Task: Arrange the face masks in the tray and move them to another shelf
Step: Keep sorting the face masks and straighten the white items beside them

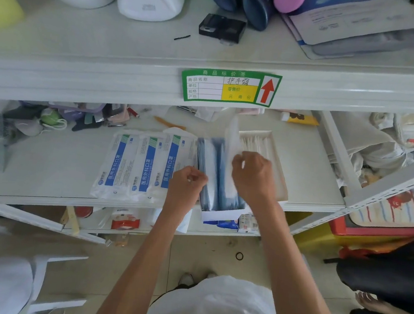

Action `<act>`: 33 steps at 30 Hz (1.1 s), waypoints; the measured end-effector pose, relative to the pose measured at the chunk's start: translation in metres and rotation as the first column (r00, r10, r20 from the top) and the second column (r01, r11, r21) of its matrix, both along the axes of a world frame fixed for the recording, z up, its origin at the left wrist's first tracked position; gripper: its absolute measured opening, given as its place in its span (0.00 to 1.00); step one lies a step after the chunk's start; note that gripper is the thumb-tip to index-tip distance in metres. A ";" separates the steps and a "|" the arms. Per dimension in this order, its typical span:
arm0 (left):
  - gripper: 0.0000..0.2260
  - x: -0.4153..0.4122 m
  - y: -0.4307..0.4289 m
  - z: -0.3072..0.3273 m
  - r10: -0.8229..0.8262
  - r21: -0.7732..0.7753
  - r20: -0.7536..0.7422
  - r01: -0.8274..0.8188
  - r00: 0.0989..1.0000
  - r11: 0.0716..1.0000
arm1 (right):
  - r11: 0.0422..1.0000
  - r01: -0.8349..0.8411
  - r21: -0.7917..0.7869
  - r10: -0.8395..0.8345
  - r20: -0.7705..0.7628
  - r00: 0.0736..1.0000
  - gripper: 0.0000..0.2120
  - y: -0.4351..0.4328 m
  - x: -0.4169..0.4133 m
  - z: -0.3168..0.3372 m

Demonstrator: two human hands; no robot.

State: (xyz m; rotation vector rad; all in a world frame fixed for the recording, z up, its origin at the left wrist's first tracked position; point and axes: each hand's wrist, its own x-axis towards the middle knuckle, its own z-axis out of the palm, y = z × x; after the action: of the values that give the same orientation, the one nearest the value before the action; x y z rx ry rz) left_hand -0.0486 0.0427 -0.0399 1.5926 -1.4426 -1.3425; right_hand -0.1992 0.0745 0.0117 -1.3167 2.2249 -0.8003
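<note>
My right hand [252, 175] pinches a mask packet [232, 159] over the tray [221, 214] | left hand [187, 180] curled, grip unclear | likely light, floppy, slick: pinch its edge

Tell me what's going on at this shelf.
A person works at a white metal shelf. Their right grip pinches a white mask packet, upright above the blue face masks standing on edge in the white rectangular tray. Their left grip is curled at the masks' left edge; what it holds is unclear. Three white-and-blue mask packs lie beside the tray.
</note>
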 end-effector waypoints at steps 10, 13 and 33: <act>0.05 -0.008 0.005 -0.001 -0.084 -0.220 0.275 0.148 0.958 0.964 | 0.983 0.180 -0.024 -0.181 -0.106 0.978 0.19 0.019 -0.055 0.012; 0.07 -0.010 0.006 -0.003 -0.131 -0.192 0.348 0.208 0.928 0.959 | 0.974 0.171 0.147 -0.157 -0.102 0.982 0.14 0.018 -0.052 -0.008; 0.08 -0.040 0.040 -0.013 -0.165 -0.477 0.379 0.345 0.911 0.809 | 0.986 -0.039 0.164 0.013 0.156 0.988 0.18 0.010 -0.028 -0.022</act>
State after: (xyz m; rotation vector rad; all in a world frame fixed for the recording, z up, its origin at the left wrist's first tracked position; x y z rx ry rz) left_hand -0.0890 0.0828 -0.0524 1.2985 -2.0793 -0.7106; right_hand -0.2271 0.0846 -0.0107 -1.1622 2.0993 -0.6668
